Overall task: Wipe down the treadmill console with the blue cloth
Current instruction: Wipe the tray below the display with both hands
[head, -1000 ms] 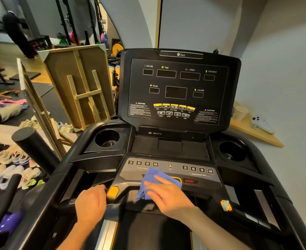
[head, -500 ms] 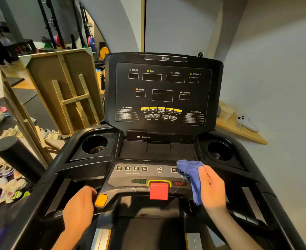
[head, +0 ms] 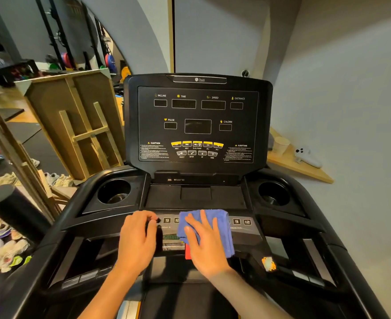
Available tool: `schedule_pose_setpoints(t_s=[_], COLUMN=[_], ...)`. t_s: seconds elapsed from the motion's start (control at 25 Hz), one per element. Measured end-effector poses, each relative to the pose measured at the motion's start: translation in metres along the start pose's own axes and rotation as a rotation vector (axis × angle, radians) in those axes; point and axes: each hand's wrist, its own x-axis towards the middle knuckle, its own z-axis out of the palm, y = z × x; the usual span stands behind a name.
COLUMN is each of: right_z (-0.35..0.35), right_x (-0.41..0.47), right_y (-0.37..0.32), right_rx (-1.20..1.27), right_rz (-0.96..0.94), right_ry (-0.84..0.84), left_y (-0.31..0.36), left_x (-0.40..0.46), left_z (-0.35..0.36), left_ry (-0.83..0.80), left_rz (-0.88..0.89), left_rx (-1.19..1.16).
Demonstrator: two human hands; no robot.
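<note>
since the right hand (head: 207,246) lies flat w/ fingers spread on the blue cloth (head: 207,229), the cloth is pinned against the treadmill console (head: 198,125), on its lower button strip (head: 241,223), prob. for even wiping pressure. left hand (head: 135,241) rests beside it on the strip, fingers curled at the tips, holding nothing, likely bracing.

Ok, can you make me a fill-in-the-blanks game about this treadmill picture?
1. The right hand presses a cloth coloured ____.
2. The left hand lies to the ____ of the cloth.
3. The cup holders number ____.
4. The label above the PULSE window on the screen reads ____.

Missing words: blue; left; two; PULSE
</note>
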Motion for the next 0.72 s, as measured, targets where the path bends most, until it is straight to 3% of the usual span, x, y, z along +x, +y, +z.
schedule_pose_setpoints(t_s=[0.12,0.28,0.48,0.72], right_z=[-0.031,-0.086,-0.117,-0.111], right_x=[0.003,0.034,0.050,0.048], right_y=[-0.004,0.014,0.023,0.026], right_rx=[0.062,-0.222,-0.480,-0.373], right_rz=[-0.047,-0.258,-0.215,-0.171], right_ry=[0.018,0.203,-0.041,-0.057], left_y=[0.008,0.025,0.044,0.046], left_x=[0.016,0.048,0.065,0.060], left_z=[0.013,0.027,0.039,0.042], left_ry=[-0.123,-0.343,-0.515,-0.553], left_rz=[0.060,0.147,0.238,0.219], left_rx=[0.019,0.134,0.349,0.292])
